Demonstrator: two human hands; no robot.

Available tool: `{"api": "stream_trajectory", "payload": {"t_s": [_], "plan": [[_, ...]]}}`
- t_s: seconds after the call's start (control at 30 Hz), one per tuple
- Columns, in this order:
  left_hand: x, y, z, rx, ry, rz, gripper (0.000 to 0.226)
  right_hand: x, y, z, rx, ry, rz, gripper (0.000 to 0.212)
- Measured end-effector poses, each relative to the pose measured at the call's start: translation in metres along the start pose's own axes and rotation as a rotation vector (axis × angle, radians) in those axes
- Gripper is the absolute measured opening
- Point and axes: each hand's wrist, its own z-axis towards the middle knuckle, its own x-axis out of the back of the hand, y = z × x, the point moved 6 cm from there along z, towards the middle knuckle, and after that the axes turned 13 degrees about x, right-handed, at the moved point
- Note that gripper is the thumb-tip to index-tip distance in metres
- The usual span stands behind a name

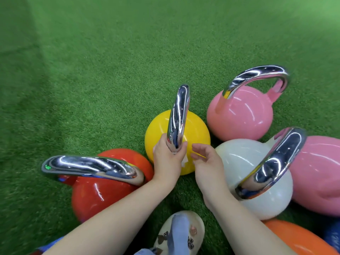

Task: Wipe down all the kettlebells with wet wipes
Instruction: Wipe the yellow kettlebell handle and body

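Head view: going left to right, a red kettlebell [103, 183] sits at eight o'clock, then the yellow kettlebell [177, 142] at centre, whose chrome handle the left hand [168, 159] grips with a white wipe [184, 160] tucked under the fingers. The right hand [204, 159] hovers beside it, fingers loosely spread, holding nothing. At four o'clock a white kettlebell [253, 177] crowds that wrist; pink kettlebells [241, 115] lie beyond. A tilted bell could roll onto the sandal [181, 234]. Open turf [92, 61] lies from nine to one o'clock.
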Motion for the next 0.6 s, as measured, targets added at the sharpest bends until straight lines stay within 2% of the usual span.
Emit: {"api": "stream_trajectory", "payload": {"t_s": [0.1,0.23,0.33,0.47,0.6], "plan": [[0.0,0.009,0.0,0.026,-0.025,-0.072,0.027,-0.001,-0.008,-0.002,0.059,0.043,0.036,0.046],[0.006,0.043,0.004,-0.022,0.012,0.045,0.047,-0.012,-0.022,-0.006,0.099,0.008,0.12,0.049],[0.006,0.059,0.012,0.045,-0.025,0.069,0.046,-0.014,-0.028,-0.008,0.104,0.061,0.155,0.046],[-0.003,0.066,0.03,0.232,-0.154,-0.026,0.04,-0.007,-0.038,-0.017,0.209,0.209,-0.079,0.04],[-0.008,0.062,0.038,0.369,-0.236,-0.042,0.051,-0.006,-0.056,-0.026,0.37,0.29,-0.21,0.034]]}}
